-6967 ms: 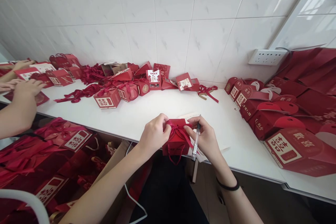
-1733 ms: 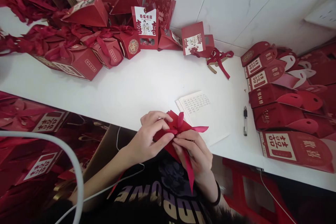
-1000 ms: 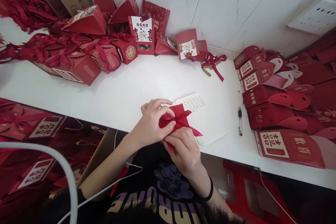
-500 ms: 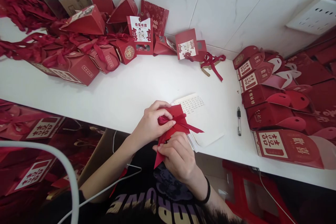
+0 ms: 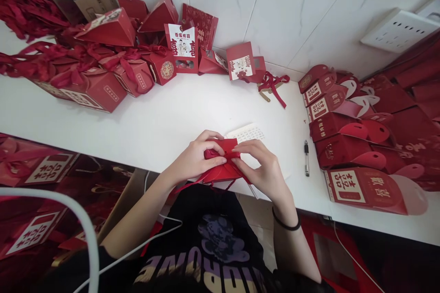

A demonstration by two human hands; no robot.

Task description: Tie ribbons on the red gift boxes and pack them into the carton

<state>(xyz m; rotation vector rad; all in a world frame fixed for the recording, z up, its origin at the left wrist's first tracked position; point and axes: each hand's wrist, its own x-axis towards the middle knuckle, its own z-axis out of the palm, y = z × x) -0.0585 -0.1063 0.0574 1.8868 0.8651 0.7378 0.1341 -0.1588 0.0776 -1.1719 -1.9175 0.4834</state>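
Note:
A small red box is in front of me at the table's near edge, partly covered by both hands. Dark red ribbon crosses its top, and loose tails hang at the near side. My left hand is closed, pinching a ribbon loop between thumb and fingers on the box's left. On the right, my right hand pinches the ribbon with thumb and fingertips, close to the middle of the box top. Beneath the box and right hand lies a notebook with handwriting, only partly visible.
A black-capped pen lies right of the notebook. Red boxes line the table's right side. Ribbon-tied boxes crowd the back left, and a loose ribbon lies by the wall. A curved white tube stands at lower left.
My right hand has moved from the ribbon tail below the box up to the right side of the bow. My left hand keeps its pinch. The ribbon tails now hang nearer me.

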